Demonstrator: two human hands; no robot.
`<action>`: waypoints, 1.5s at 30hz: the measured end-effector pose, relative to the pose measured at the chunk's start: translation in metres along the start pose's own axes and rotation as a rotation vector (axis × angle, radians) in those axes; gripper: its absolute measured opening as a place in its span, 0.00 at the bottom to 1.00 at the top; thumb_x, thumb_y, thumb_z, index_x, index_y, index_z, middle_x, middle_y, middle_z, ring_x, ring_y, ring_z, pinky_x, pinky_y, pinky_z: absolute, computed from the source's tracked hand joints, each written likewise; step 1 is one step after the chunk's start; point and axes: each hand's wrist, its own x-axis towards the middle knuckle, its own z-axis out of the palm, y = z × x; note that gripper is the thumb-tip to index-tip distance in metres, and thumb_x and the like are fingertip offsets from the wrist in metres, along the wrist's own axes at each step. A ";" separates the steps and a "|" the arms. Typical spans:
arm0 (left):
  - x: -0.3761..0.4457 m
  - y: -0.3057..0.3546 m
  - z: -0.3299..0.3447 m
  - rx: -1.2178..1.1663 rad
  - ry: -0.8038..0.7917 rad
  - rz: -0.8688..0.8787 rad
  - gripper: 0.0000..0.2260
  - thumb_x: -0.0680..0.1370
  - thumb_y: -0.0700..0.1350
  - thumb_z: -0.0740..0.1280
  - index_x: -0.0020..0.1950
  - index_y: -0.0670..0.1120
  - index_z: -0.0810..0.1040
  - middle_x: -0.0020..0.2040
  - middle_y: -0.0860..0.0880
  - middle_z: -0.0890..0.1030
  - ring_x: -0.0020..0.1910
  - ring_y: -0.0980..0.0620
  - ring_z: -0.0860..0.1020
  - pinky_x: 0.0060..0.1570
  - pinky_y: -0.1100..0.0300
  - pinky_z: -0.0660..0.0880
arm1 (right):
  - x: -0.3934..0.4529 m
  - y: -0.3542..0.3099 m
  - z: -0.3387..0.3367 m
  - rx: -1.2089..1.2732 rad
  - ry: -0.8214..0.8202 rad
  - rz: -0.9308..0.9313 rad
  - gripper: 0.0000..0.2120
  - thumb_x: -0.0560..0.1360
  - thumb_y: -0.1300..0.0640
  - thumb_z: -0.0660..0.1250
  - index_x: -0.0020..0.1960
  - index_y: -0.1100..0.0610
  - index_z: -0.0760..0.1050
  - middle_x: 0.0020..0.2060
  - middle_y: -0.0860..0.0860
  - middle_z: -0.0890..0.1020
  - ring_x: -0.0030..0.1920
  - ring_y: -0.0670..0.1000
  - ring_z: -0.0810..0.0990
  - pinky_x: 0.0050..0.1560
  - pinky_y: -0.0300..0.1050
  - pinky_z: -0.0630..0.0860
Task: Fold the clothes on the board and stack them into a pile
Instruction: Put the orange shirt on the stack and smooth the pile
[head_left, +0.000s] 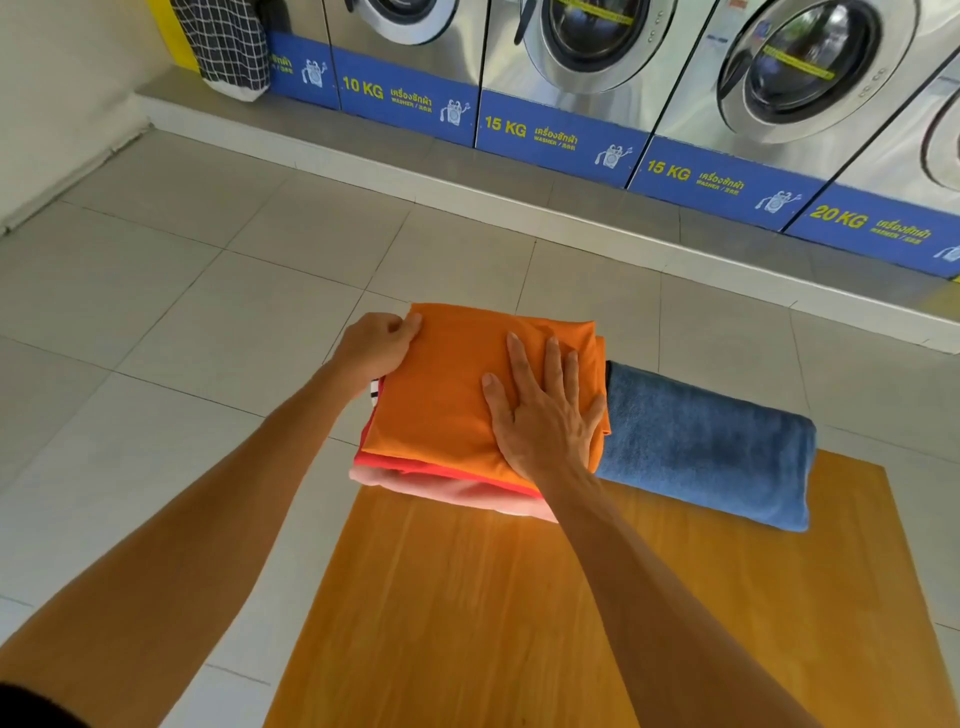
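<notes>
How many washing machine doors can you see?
4 round doors along the back: one top middle, one right of it, one further right, one cut off at the right edge.

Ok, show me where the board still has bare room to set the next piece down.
The wooden board is bare across its whole near part, from the pile's front edge toward the person, between the two forearms and right of them. The far end is crowded: the orange garment tops the pile under the right hand, the left hand holds its left edge, and the blue towel lies alongside.

Washer panels (558, 136): 10 KG, 15 KG, 20 KG
</notes>
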 end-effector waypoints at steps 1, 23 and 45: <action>-0.002 0.001 0.001 -0.028 0.030 0.000 0.18 0.81 0.61 0.54 0.42 0.51 0.73 0.38 0.52 0.74 0.41 0.49 0.75 0.37 0.60 0.70 | 0.000 0.000 0.000 -0.001 -0.002 -0.001 0.32 0.76 0.27 0.38 0.78 0.33 0.39 0.82 0.47 0.44 0.81 0.54 0.41 0.75 0.71 0.41; -0.131 0.023 0.040 0.196 0.536 0.356 0.14 0.81 0.48 0.58 0.65 0.48 0.72 0.67 0.45 0.75 0.66 0.44 0.72 0.63 0.45 0.67 | -0.006 0.007 -0.008 0.083 -0.064 -0.083 0.29 0.79 0.31 0.38 0.78 0.34 0.36 0.81 0.47 0.39 0.80 0.53 0.36 0.76 0.68 0.37; -0.071 0.102 0.120 0.611 0.153 0.492 0.25 0.82 0.59 0.41 0.78 0.57 0.58 0.81 0.48 0.50 0.79 0.46 0.43 0.72 0.35 0.38 | -0.090 0.044 -0.039 0.404 -0.055 0.242 0.16 0.82 0.47 0.59 0.41 0.55 0.76 0.35 0.52 0.82 0.36 0.55 0.82 0.40 0.57 0.82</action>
